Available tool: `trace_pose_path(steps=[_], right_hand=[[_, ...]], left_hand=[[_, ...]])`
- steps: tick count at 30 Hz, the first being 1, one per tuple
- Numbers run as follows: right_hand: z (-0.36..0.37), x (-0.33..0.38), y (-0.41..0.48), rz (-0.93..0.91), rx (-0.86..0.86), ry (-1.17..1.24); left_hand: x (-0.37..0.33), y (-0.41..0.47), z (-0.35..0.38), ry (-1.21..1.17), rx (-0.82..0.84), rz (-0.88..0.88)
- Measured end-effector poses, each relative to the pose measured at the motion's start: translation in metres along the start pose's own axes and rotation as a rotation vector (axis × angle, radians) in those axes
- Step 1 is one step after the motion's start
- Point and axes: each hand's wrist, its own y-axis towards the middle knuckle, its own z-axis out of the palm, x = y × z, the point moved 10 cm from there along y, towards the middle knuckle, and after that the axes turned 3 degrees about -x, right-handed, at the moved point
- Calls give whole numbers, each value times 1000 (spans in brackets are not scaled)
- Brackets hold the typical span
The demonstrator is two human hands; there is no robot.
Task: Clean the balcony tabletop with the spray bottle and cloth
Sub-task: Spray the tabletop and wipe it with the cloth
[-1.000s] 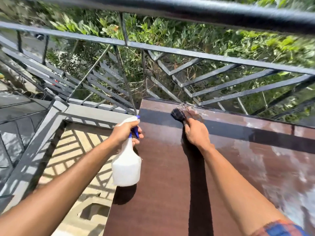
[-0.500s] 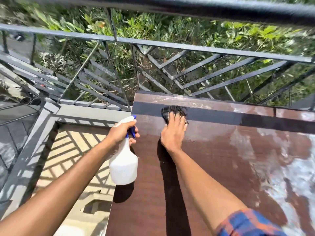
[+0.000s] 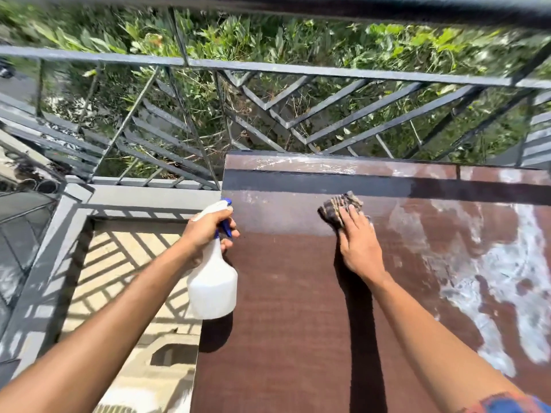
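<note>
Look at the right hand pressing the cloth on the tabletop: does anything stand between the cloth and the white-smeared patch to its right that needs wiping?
Nothing visible does. The right hand presses the cloth flat near the far edge of the tabletop, and only bare brown surface lies between it and the white residue. The spray bottle, in the left hand, hangs at the opposite edge.

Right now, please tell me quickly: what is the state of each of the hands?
Left hand: closed around the neck of the spray bottle, held up.
Right hand: open, flat, pressing the cloth on the tabletop.
</note>
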Motion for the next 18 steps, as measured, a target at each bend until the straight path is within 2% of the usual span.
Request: trace_pose_path(steps=[3, 5, 7, 9, 14, 18], right_hand=[[-23, -58, -27, 300, -66, -21], [-18, -55, -48, 455, -122, -32], [-5, -23, -55, 541, -144, -35], [16, 35, -47, 453, -91, -7], [68, 190, -52, -30, 89, 48], [95, 247, -95, -357, 274, 83]], left_hand=[[1, -5, 12, 36, 20, 27], [3, -9, 19, 12, 37, 37], [5, -14, 22, -13, 48, 52], [6, -20, 21, -27, 53, 60], [7, -38, 6, -4, 50, 89], [22, -52, -9, -93, 62, 67]])
